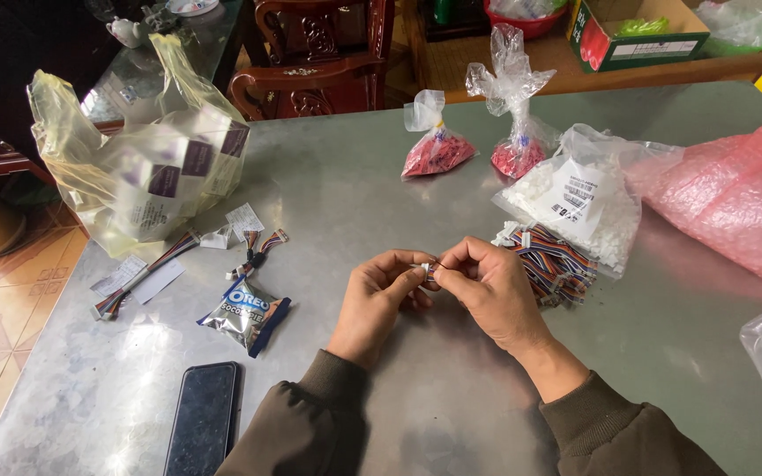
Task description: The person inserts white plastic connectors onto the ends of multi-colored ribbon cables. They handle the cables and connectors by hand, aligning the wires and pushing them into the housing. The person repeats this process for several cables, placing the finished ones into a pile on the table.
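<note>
My left hand [377, 298] and my right hand [485, 284] meet above the metal table [354, 176]. Together they pinch a small white connector with short multicoloured wires [428, 269] between thumbs and fingertips. Just right of my right hand lies a bundle of multicoloured ribbon wires [557, 263]. Behind that bundle rests a clear bag of small white connectors [579, 203].
Two knotted bags of red parts [437, 152] [517, 157] stand at the back. A pink bubble-wrap bag [734, 194] lies right; a yellowish bag of packets [147, 167] left. Finished wire pieces [138, 278] [257, 251], a snack packet [246, 313] and a black phone [203, 414] lie front left.
</note>
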